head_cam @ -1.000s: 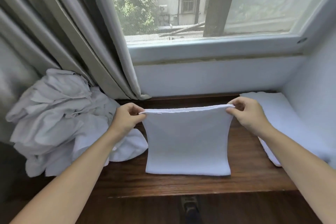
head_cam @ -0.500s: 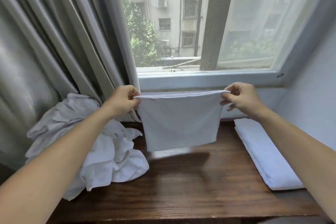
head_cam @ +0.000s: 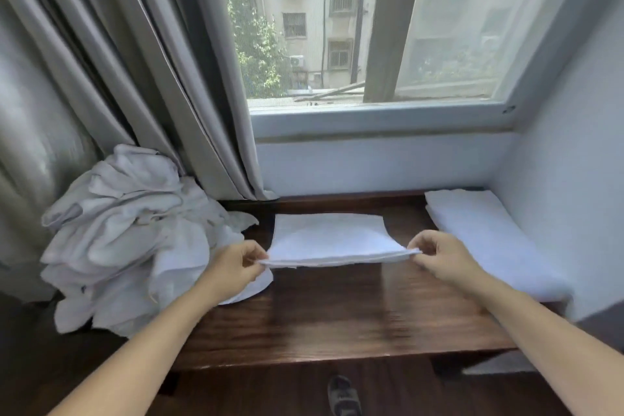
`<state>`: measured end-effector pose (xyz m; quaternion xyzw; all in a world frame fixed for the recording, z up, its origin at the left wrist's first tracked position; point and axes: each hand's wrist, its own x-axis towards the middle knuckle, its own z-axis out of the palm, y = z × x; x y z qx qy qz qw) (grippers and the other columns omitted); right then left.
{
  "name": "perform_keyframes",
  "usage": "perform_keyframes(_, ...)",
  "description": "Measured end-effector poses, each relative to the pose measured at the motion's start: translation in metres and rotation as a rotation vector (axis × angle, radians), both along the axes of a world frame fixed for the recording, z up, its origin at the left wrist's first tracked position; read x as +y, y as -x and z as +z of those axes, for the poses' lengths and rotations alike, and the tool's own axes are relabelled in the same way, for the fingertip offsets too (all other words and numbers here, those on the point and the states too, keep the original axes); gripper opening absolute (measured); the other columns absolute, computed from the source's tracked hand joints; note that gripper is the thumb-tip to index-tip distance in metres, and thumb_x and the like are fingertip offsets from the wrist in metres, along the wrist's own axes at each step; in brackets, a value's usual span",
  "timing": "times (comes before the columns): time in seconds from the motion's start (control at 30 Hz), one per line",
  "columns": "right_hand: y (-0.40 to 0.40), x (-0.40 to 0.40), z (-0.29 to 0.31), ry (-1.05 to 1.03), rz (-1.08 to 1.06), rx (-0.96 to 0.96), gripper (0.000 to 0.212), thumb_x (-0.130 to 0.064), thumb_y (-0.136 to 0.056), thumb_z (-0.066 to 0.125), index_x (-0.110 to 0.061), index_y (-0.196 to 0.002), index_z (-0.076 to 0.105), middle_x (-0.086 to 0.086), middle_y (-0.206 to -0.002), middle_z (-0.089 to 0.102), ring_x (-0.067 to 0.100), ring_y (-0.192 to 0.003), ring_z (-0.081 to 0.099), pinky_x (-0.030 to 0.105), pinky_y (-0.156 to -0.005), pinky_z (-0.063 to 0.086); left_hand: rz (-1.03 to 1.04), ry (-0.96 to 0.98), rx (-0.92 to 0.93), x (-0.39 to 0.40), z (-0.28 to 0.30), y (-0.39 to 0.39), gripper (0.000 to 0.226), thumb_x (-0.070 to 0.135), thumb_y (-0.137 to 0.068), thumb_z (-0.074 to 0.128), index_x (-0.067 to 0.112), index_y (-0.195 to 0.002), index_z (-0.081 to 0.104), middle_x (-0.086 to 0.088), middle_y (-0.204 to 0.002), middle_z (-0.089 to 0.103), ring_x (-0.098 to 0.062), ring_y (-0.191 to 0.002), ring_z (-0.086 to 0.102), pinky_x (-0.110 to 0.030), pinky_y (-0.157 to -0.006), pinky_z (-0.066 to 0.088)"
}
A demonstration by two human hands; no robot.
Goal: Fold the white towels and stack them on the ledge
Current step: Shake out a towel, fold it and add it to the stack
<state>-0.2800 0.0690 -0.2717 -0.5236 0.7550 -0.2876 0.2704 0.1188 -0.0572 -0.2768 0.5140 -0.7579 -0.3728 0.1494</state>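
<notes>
Pinching the near corners of a folded towel (head_cam: 329,240), our fingers (head_cam: 254,258) close thumb against forefinger on its layered edge. Our left hand (head_cam: 234,263) clamps the left corner and our right hand (head_cam: 439,258) the right, holding that edge taut and slightly raised between them. The far part of the towel lies flat on the ledge (head_cam: 337,314), a dark wooden board under the window (head_cam: 371,27), midway along its length. Our bare forearms reach in from the bottom corners of the view. Left of our left hand, a heap (head_cam: 125,233) of crumpled white towels rests on the ledge against the grey curtain (head_cam: 135,61), its nearest fold touching or just beside that hand. Along the right wall, apart from our right hand, lies a stack (head_cam: 489,240) of folded white towels. Below the ledge, a dark sandal (head_cam: 343,395) shows on the floor.
</notes>
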Motion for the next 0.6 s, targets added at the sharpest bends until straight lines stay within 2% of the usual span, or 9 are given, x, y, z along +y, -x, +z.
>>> perform_keyframes(0.03,-0.004,0.014,-0.019,-0.055,0.011,0.024,0.018,-0.006,-0.084,0.076,-0.022,-0.078,0.072,-0.007,-0.074,0.074,0.002,-0.063,0.066,0.018,-0.063,0.053,-0.021,-0.023,-0.060,0.014,-0.019,-0.005,0.011,0.017,-0.092,0.072,0.028,-0.090,0.073,0.010,-0.088,0.073,-0.004,-0.082,0.068,-0.032,-0.081,0.059)
perform_keyframes(0.1,-0.011,0.041,-0.050,-0.176,0.038,0.060,0.014,-0.016,-0.083,0.077,-0.027,-0.078,0.072,-0.013,-0.080,0.074,0.002,-0.078,0.069,0.031,-0.077,0.058,-0.053,-0.073,-0.141,0.043,-0.049,-0.012,0.008,0.024,-0.095,0.069,0.033,-0.093,0.070,0.015,-0.095,0.071,-0.002,-0.092,0.065,-0.025,-0.087,0.055)
perform_keyframes(0.17,-0.019,0.062,-0.071,-0.263,0.062,0.060,0.012,-0.019,-0.082,0.076,-0.028,-0.078,0.071,-0.013,-0.081,0.074,0.005,-0.082,0.068,0.037,-0.083,0.058,-0.076,-0.125,-0.180,0.068,-0.069,-0.018,0.008,0.027,-0.096,0.067,0.034,-0.093,0.069,0.016,-0.096,0.070,-0.001,-0.093,0.065,-0.020,-0.084,0.052)
perform_keyframes(0.27,-0.030,0.080,-0.082,-0.339,0.113,0.060,0.008,-0.022,-0.085,0.073,-0.027,-0.081,0.070,-0.009,-0.084,0.072,0.009,-0.082,0.067,0.033,-0.080,0.057,-0.098,-0.156,-0.221,0.086,-0.083,-0.028,0.010,0.028,-0.095,0.066,0.035,-0.088,0.067,0.015,-0.090,0.071,-0.002,-0.087,0.066,-0.017,-0.077,0.050)
perform_keyframes(0.33,-0.031,0.083,-0.080,-0.417,0.188,0.067,0.003,-0.024,-0.086,0.071,-0.026,-0.084,0.070,-0.008,-0.087,0.071,0.010,-0.082,0.067,0.028,-0.076,0.055,-0.124,-0.185,-0.234,0.089,-0.083,-0.033,0.009,0.028,-0.093,0.067,0.035,-0.087,0.068,0.015,-0.089,0.072,-0.001,-0.086,0.066,-0.020,-0.079,0.053)
perform_keyframes(0.43,-0.026,0.071,-0.074,-0.420,0.221,0.070,0.002,-0.026,-0.081,0.069,-0.027,-0.083,0.070,-0.008,-0.087,0.072,0.010,-0.084,0.068,0.029,-0.076,0.055,-0.153,-0.199,-0.237,0.078,-0.073,-0.032,0.003,0.032,-0.093,0.068,0.034,-0.090,0.069,0.017,-0.092,0.071,-0.001,-0.089,0.067,-0.020,-0.078,0.054)
perform_keyframes(0.5,-0.021,0.054,-0.065,-0.360,0.191,0.070,0.002,-0.026,-0.082,0.069,-0.028,-0.083,0.070,-0.009,-0.088,0.072,0.008,-0.086,0.067,0.027,-0.076,0.054,-0.131,-0.216,-0.181,0.056,-0.068,-0.027,0.002,0.034,-0.093,0.068,0.034,-0.093,0.070,0.016,-0.095,0.071,-0.005,-0.093,0.067,-0.019,-0.077,0.050)
perform_keyframes(0.6,-0.009,0.017,-0.053,-0.256,0.109,-0.008,0.004,-0.020,-0.086,0.071,-0.024,-0.086,0.070,-0.008,-0.092,0.071,0.010,-0.089,0.066,0.028,-0.074,0.052,-0.068,-0.192,0.009,0.014,-0.061,-0.008,0.009,0.023,-0.095,0.066,0.031,-0.098,0.070,0.008,-0.098,0.071,-0.010,-0.095,0.067,-0.032,-0.083,0.056)
